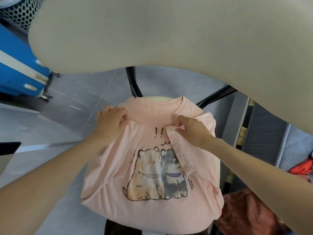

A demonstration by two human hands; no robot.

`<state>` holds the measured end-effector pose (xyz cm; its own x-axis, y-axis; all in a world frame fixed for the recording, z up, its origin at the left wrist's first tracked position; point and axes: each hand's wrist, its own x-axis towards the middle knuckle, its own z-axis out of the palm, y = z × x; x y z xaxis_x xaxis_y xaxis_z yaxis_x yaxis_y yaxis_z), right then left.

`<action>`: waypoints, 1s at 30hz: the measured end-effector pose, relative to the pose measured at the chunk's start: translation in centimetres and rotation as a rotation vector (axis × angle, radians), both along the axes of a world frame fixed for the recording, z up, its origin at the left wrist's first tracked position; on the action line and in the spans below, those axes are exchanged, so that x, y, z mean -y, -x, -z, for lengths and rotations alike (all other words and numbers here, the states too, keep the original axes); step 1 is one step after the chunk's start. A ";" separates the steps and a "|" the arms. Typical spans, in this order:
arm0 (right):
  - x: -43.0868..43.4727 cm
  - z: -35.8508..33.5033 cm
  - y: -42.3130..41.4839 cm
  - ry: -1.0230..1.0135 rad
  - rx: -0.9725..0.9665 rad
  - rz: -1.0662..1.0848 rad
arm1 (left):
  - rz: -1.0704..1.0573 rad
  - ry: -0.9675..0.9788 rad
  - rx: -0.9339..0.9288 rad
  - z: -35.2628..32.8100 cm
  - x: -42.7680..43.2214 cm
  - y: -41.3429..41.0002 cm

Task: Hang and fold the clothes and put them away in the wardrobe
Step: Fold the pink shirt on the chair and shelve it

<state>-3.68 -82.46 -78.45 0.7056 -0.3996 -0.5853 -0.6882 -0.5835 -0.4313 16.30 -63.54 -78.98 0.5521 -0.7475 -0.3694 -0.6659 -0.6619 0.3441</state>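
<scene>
A pink T-shirt (pixel 152 168) with a print of two cartoon animals lies face up on a round pale stool seat (pixel 158 98), collar pointing away from me. Both sides of the shirt are folded inward over the print. My left hand (pixel 111 122) grips the folded left shoulder near the collar. My right hand (pixel 189 128) pinches the edge of the folded right sleeve just below the collar.
A large beige tabletop (pixel 169 34) fills the upper view, with black legs (pixel 133 83) beneath it. A blue suitcase (pixel 18 65) stands at left on the grey tile floor. Dark red fabric (pixel 245 212) and an orange garment (pixel 301 168) lie at right.
</scene>
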 end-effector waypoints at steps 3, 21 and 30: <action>0.3 0.1 0.1 0.036 0.022 -0.030 | 0.077 -0.061 -0.122 0.0 0.1 -0.8; -8.8 1.0 -7.9 -0.244 0.082 0.184 | 0.186 -0.309 0.037 1.7 -1.8 -5.9; -8.1 1.4 -8.0 -0.045 -0.008 0.283 | 0.028 -0.420 0.292 1.6 -3.2 -7.4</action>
